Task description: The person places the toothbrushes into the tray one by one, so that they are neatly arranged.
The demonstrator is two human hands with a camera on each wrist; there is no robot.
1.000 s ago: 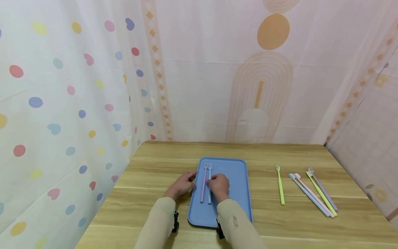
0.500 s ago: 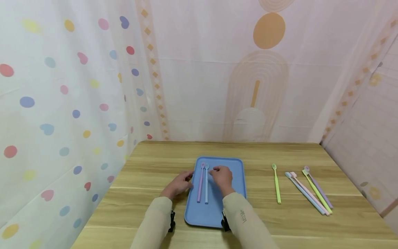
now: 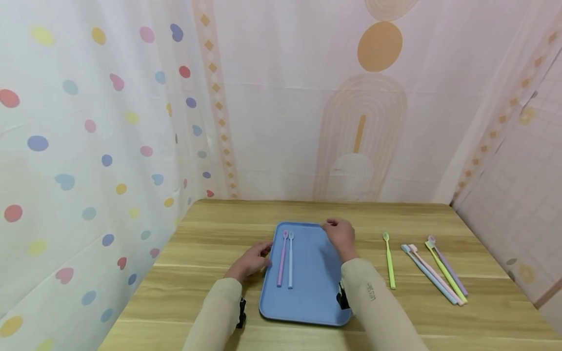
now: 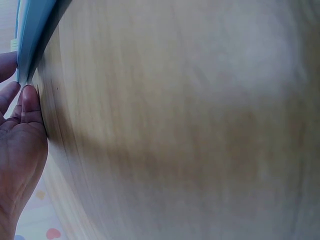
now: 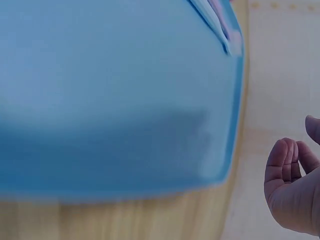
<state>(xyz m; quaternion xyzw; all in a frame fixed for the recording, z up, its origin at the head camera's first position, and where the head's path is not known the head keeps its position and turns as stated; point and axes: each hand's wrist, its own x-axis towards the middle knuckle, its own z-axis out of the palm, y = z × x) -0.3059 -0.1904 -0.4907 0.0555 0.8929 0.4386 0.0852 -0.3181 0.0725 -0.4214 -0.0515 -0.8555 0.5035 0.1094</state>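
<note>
A blue tray [image 3: 313,297] lies on the table. On its left half two toothbrushes lie side by side, heads away from me: a purple toothbrush [image 3: 282,261] and a light blue toothbrush [image 3: 291,263]. My left hand [image 3: 251,261] rests at the tray's left rim, fingertips against its edge; the left wrist view has these fingertips [image 4: 31,102] right beside the tray's side. Over the tray's far right corner is my right hand [image 3: 341,237], its fingers loosely bent. In the right wrist view nothing sits between this hand's thumb and fingers [image 5: 285,160].
Right of the tray a yellow-green toothbrush [image 3: 390,263] lies alone. Farther right are a blue toothbrush [image 3: 432,278], a pink toothbrush [image 3: 439,278], another yellow-green toothbrush [image 3: 450,278] and a purple toothbrush [image 3: 454,270], close together. Patterned curtains [image 3: 272,97] hang behind the wooden table [image 3: 210,229].
My right hand has let go of the light blue toothbrush and moved right and away from me to the tray's far right corner. My left hand has stayed at the rim.
</note>
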